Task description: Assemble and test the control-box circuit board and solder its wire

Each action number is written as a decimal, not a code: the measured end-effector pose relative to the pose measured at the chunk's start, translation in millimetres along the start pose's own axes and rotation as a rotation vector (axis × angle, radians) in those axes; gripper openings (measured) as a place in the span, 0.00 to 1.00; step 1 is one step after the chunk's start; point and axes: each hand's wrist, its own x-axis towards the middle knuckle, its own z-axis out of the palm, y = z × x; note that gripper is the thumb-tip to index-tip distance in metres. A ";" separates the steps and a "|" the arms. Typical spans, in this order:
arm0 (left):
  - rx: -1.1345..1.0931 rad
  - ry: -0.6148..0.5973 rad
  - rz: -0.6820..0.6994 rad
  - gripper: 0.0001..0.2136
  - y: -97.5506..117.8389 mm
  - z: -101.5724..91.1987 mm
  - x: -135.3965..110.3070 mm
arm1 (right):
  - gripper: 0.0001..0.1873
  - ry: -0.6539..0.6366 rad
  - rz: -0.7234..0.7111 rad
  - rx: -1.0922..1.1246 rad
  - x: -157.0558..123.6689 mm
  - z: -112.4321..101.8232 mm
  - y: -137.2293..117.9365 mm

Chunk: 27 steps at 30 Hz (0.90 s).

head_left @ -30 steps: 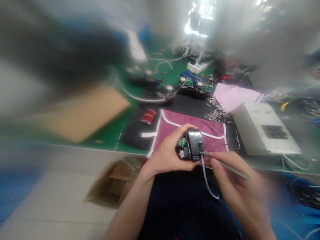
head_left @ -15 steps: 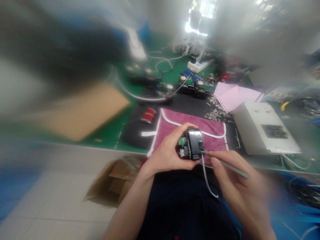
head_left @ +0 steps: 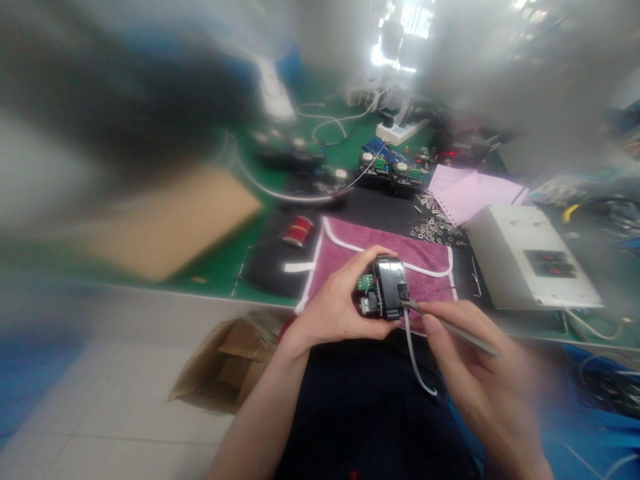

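We see the left hand (head_left: 334, 312) wrapped around a small black module (head_left: 389, 288): thumb on its near edge, fingers curled over the far side, clamped tight. The module is held in the air just above the near edge of the towel (head_left: 350, 250), over the lap. A green board (head_left: 365, 281) shows on the module's left face, next to the fingertips.

The right hand (head_left: 475, 363) pinches a thin metal tool (head_left: 453, 328) between thumb and fingers. The tool tip touches the module's lower right corner. We can't tell if it's tweezers or a probe, too blurred.

A white cable (head_left: 413, 353) hangs from the module's underside and curves down between the hands.

On the bench:
- red spool (head_left: 297, 231) left of the towel, on the black mat (head_left: 270, 267)
- loose screws (head_left: 434, 230) just beyond the towel's far right corner
- pink paper (head_left: 470, 190) behind the screws
- white box (head_left: 520, 260) right of the towel, well apart from the hands
- circuit boards (head_left: 390, 167) and a power strip (head_left: 397, 131) at the back

An open carton (head_left: 225, 363) sits on the floor under the left forearm.
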 end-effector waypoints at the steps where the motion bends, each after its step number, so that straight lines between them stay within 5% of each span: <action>1: 0.000 0.001 0.000 0.41 -0.3 0.1 0.0 | 0.11 0.000 0.001 0.006 0.1 0.0 0.1; 27: 0.014 -0.005 0.011 0.41 -1.3 -0.5 0.0 | 0.12 0.005 0.018 0.027 -2.3 3.0 4.5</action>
